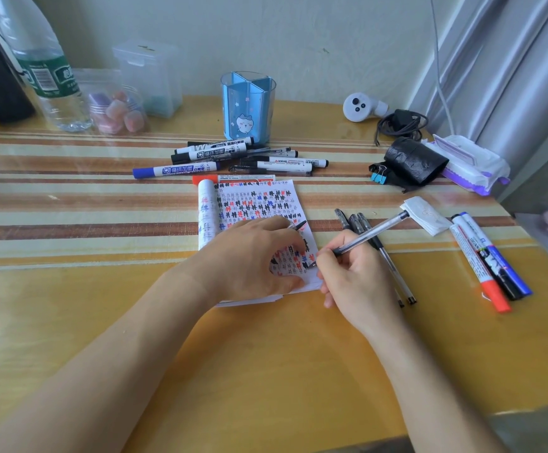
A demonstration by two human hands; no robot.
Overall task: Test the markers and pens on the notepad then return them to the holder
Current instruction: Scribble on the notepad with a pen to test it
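Observation:
A small notepad (pixel 259 204) covered in red, blue and black hash marks lies mid-table. My left hand (pixel 249 256) rests on its lower half and pinches a black pen cap (pixel 298 224) between its fingers. My right hand (pixel 354 279) grips a clear pen (pixel 374 232), its tip touching the pad's lower right corner. The blue holder (pixel 248 106) stands empty behind. Several markers and pens (pixel 243 158) lie between holder and pad. Three black pens (pixel 364 230) lie under my right hand. Three markers (pixel 488 259), red, black and blue, lie at the right.
A water bottle (pixel 43 70), a clear jar (pixel 115 106) and a plastic box (pixel 150 76) stand at the back left. A white controller (pixel 362 106), black cable (pixel 400 124), black roll (pixel 414 160), blue binder clip (pixel 378 176), wipes pack (pixel 472 168) and folded tissue (pixel 424 215) sit right.

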